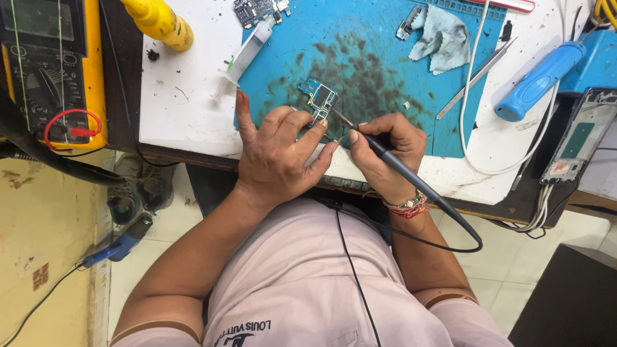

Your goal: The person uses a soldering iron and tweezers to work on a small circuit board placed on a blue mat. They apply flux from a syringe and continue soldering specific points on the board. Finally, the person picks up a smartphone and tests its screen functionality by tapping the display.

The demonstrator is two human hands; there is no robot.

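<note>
Head view: left hand [276, 157] fingers pin the circuit board [317, 99]; right hand [385, 151] fingers grip the soldering iron [385, 154].

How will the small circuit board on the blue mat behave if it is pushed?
The circuit board looks thin and flat, so probably light, stiff, and likely to slide on the blue mat. The left hand touches it. Its exposed parts seem fragile.

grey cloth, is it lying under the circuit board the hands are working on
No, the grey cloth lies at the mat's far edge, apart from the circuit board.
</note>
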